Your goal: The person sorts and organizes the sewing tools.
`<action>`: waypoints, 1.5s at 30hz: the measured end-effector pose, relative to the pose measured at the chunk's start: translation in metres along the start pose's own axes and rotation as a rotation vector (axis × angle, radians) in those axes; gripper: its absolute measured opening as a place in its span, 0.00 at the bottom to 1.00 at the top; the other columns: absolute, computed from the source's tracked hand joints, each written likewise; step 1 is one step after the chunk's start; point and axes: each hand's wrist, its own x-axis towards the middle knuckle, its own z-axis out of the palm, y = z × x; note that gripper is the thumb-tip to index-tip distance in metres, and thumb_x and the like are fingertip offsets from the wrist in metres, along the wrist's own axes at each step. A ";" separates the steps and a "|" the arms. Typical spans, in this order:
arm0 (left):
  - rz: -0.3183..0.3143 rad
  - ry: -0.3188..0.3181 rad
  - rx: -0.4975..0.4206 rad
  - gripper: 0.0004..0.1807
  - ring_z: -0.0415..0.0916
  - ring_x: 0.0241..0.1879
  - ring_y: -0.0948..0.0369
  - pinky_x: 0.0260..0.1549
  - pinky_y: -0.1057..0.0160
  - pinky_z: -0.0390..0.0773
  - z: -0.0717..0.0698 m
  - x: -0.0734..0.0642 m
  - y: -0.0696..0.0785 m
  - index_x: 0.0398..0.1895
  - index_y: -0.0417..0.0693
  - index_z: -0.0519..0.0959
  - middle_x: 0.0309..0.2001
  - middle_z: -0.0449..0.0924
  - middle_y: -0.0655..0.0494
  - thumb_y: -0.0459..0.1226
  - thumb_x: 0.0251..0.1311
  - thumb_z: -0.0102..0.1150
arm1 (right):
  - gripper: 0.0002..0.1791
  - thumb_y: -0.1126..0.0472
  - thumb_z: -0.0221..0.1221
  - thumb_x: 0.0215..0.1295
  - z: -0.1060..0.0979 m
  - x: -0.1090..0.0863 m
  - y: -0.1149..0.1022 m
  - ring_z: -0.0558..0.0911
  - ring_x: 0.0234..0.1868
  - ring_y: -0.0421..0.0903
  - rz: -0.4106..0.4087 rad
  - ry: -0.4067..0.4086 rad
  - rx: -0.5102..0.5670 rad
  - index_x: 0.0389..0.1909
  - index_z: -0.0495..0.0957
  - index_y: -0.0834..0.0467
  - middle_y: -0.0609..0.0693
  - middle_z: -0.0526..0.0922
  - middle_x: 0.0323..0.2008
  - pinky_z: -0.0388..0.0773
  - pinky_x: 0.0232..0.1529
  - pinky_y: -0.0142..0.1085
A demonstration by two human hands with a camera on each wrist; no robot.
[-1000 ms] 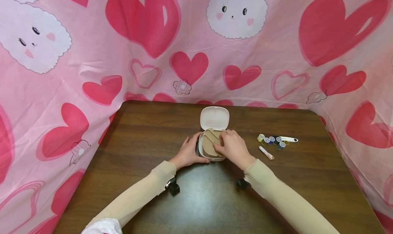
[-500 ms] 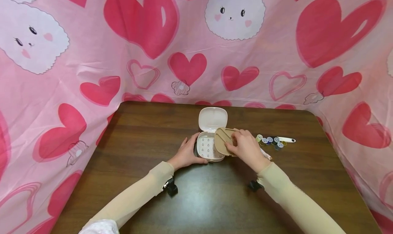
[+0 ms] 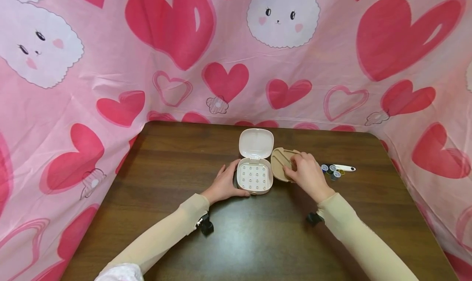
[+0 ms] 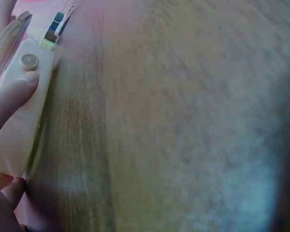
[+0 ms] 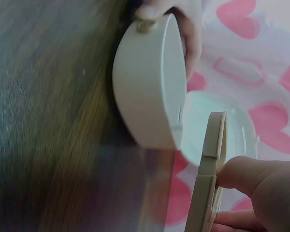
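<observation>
Head view: tan tray [image 3: 277, 167] beside open white box [image 3: 254, 177]

Holding the box round its left side with left hand [image 3: 225, 186], with lid [image 3: 256, 142] tipped back at far side; pinching the tray with right hand [image 3: 309, 175], just right of the box. Best to hold tray level, well off thread spools [image 3: 336, 175] at right.

Left wrist view: resting thumb [image 4: 14, 96] just beside round clasp button [image 4: 29, 61], sound for bracing.

Right wrist view: pinching tray by one side, seemingly above the table [image 5: 48, 121]; better pinched firmly against tipping.
</observation>
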 end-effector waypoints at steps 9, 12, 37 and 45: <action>0.011 0.007 0.008 0.68 0.60 0.77 0.52 0.80 0.45 0.40 0.001 0.001 -0.002 0.82 0.45 0.52 0.79 0.60 0.48 0.52 0.41 0.87 | 0.17 0.56 0.69 0.63 0.008 0.011 0.024 0.76 0.40 0.60 0.045 -0.001 -0.011 0.41 0.82 0.68 0.59 0.77 0.32 0.79 0.38 0.54; 0.008 0.006 0.009 0.68 0.60 0.77 0.52 0.80 0.45 0.40 0.001 0.000 -0.001 0.82 0.46 0.52 0.79 0.60 0.48 0.52 0.41 0.87 | 0.16 0.56 0.69 0.64 0.011 0.015 0.030 0.77 0.39 0.60 0.046 -0.001 -0.024 0.38 0.82 0.67 0.59 0.77 0.31 0.80 0.36 0.55; 0.006 0.002 0.009 0.67 0.59 0.77 0.53 0.80 0.44 0.41 0.002 0.000 -0.002 0.82 0.46 0.53 0.79 0.60 0.48 0.53 0.42 0.86 | 0.15 0.56 0.65 0.67 0.040 0.060 0.047 0.77 0.39 0.62 0.063 -0.068 -0.108 0.28 0.78 0.63 0.62 0.78 0.32 0.78 0.37 0.55; -0.003 -0.008 0.025 0.67 0.59 0.78 0.54 0.80 0.44 0.41 0.001 0.000 -0.002 0.82 0.46 0.52 0.79 0.59 0.48 0.53 0.43 0.85 | 0.15 0.56 0.63 0.68 0.044 0.066 0.046 0.77 0.40 0.64 0.027 -0.080 -0.129 0.26 0.78 0.62 0.62 0.79 0.33 0.78 0.38 0.56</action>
